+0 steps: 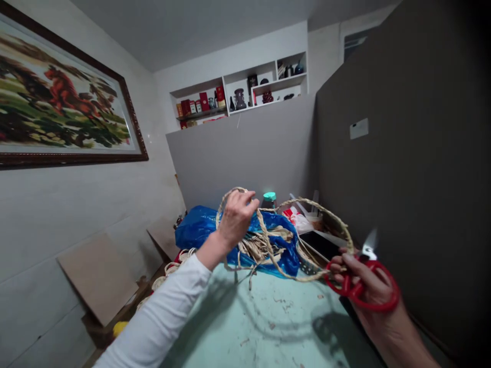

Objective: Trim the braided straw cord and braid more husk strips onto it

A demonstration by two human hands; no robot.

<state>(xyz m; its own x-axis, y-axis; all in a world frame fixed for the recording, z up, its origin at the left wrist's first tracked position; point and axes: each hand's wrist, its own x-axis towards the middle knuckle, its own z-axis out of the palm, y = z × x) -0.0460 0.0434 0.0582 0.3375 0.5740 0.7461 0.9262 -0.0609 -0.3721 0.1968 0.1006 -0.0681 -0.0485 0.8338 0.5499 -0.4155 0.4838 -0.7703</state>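
My left hand (237, 214) is raised over the table, its fingers pinched on a braided straw rope (264, 230). The rope hangs in loose loops and runs across to the right. There my right hand (368, 286) grips another part of it, along with a pair of red-handled scissors (374, 301) whose blades point up and away. Behind the rope lies a blue plastic bag (197, 227) with its mouth towards me. Dry straw strips (259, 248) spill out of it.
On the pale green table (284, 312) lie small straw scraps. A dark-screened phone (320, 245), a jar with a turquoise lid (269, 197) and a cup (315, 220) stand behind. Grey panels (245, 158) close off the back and right. Coiled cords (159, 281) lie at left.
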